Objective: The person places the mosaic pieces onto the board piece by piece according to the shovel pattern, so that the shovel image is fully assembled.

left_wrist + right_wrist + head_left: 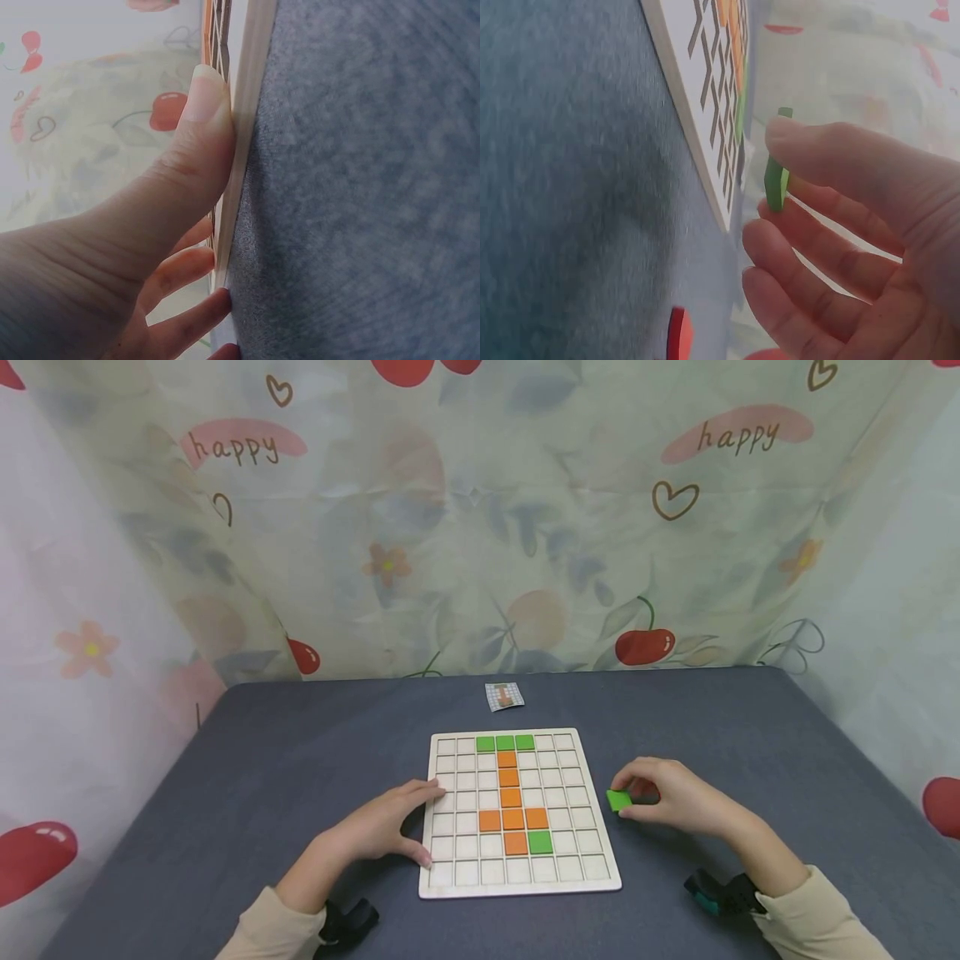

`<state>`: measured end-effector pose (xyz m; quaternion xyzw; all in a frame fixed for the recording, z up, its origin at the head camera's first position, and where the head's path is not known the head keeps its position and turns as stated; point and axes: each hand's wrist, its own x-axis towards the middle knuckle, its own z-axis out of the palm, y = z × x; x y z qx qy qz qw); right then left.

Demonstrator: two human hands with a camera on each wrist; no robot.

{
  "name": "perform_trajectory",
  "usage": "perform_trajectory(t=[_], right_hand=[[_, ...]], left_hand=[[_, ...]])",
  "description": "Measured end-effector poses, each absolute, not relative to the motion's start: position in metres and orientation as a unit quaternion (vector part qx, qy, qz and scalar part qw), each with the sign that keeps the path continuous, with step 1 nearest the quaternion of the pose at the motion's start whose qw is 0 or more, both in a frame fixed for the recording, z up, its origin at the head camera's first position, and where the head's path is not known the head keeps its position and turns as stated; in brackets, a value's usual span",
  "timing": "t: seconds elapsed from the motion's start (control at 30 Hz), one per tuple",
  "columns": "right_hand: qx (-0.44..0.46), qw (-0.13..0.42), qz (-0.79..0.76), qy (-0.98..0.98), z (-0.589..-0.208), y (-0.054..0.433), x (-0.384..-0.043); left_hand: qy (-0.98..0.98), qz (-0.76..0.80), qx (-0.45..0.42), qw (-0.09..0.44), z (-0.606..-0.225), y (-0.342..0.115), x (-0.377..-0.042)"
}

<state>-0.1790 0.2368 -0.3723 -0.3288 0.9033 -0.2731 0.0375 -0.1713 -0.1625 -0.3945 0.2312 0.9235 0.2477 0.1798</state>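
Observation:
A white square grid board [521, 891] lies on the table, with several orange tiles [510, 797] in a column and a short crossing row. Three green tiles [505, 743] sit in its top row, and another green tile [540, 842] lies lower down beside an orange one. My left hand [382, 822] rests on the board's left edge, thumb and fingers spread apart; the left wrist view shows the thumb [206, 112] against the rim. Off the board's right side, my right hand [671, 793] pinches a loose green tile [775, 184] between thumb and fingers, above the table.
A small printed card [504, 696] with a grid picture lies behind the board. The dark grey tablecloth [337, 718] reaches a patterned curtain [480, 527] at the back. A red shape [679, 334] shows low in the right wrist view; I cannot tell what it is.

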Motion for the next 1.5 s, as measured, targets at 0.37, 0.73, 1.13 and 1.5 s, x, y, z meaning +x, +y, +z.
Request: perform_trajectory(t=[0.37, 0.73, 1.13, 1.5], right_hand=[[-0.331, 0.051, -0.306, 0.891, -0.373, 0.215, -0.175], [-0.345, 0.044, -0.313, 0.884, -0.374, 0.196, -0.169], [-0.356, 0.041, -0.304, 0.883, -0.373, 0.183, -0.165], [-0.358, 0.060, -0.331, 0.871, -0.373, 0.169, -0.160]], left_hand=[[0.923, 0.250, 0.231, 0.179, -0.393, -0.162, -0.170], [0.924, 0.248, 0.229, 0.178, -0.394, -0.162, -0.171], [0.924, 0.249, 0.229, 0.178, -0.394, -0.162, -0.171], [0.924, 0.244, 0.233, 0.179, -0.395, -0.162, -0.172]])
